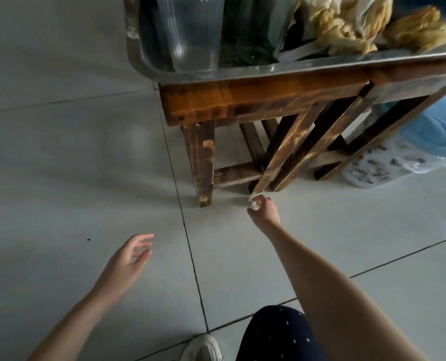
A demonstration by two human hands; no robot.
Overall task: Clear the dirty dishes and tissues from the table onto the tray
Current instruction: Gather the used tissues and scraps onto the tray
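- Head view: your right hand [264, 211] reaches down near the floor [73, 152], its grip pinching a small white tissue scrap [254, 203] between thumb and fingertips.
- The scrap sits right at the foot of a slanted wooden leg [287, 149] under the surface [242, 100]. Can't tell whether it touches the floor.
- Your left hand [128, 259] hovers over the tiles, grip spread, fingers relaxed, holding nothing.
- The metal tray [216, 71] rests on the surface, with its left corner overhanging the edge.
- In the tray: a clear glass [190, 35], a greenish glass [253, 29] just beside it, and crumpled stained tissues [346, 22] to the right.
- A blue plastic bag [430, 131] sits behind the legs on the right.
- Your knee [276, 334], in dark dotted fabric, and a white shoe [203, 347] show at the bottom edge.
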